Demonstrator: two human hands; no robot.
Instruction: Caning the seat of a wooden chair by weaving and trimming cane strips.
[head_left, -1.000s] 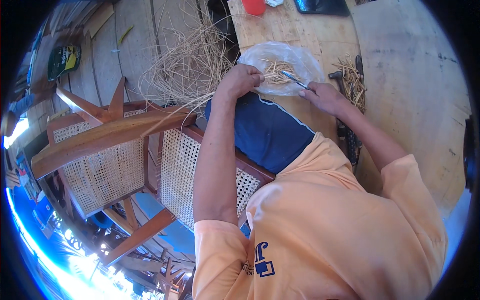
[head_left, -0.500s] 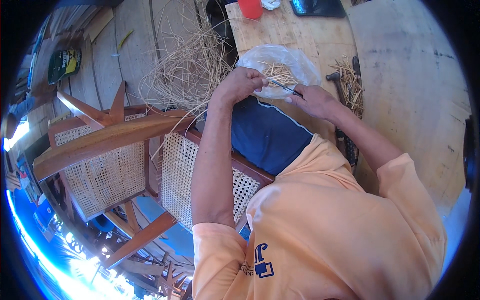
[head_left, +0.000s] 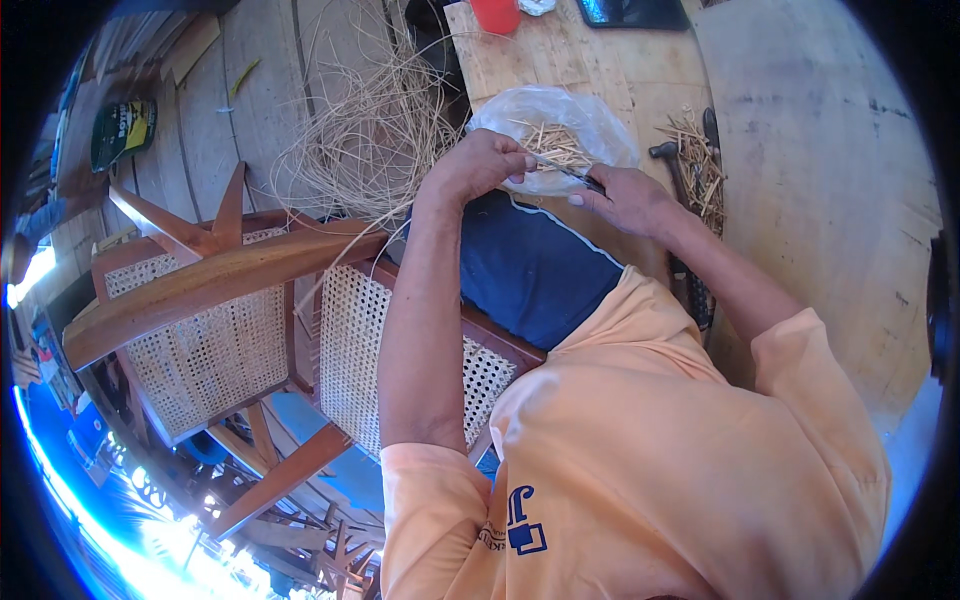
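My left hand [head_left: 480, 162] is closed in a pinch above the near-left rim of a clear plastic bag [head_left: 610, 120]. What its fingertips hold is too small to make out. My right hand [head_left: 632, 200] grips a slim metal tool with a dark handle [head_left: 590, 183], whose pale tip reaches toward the left fingertips. Inside the open bag lie several short, thin cane sticks [head_left: 560, 143]. A navy cloth [head_left: 530, 265] covers my lap just below both hands. Left of the left hand spreads a loose tangle of thin cane strands [head_left: 370, 150].
Wooden chairs with woven cane panels [head_left: 355, 330] stand close beside my left arm, a curved wooden rail [head_left: 220, 280] across them. A hammer [head_left: 668, 155] and a pile of cane bits [head_left: 700, 165] lie right of the bag. A red cup [head_left: 495, 14] and dark tablet-like object [head_left: 632, 10] are farther off.
The hands keep nearly the same place and grip. The tool in my right hand has tilted slightly, and the whole view has shifted a little.
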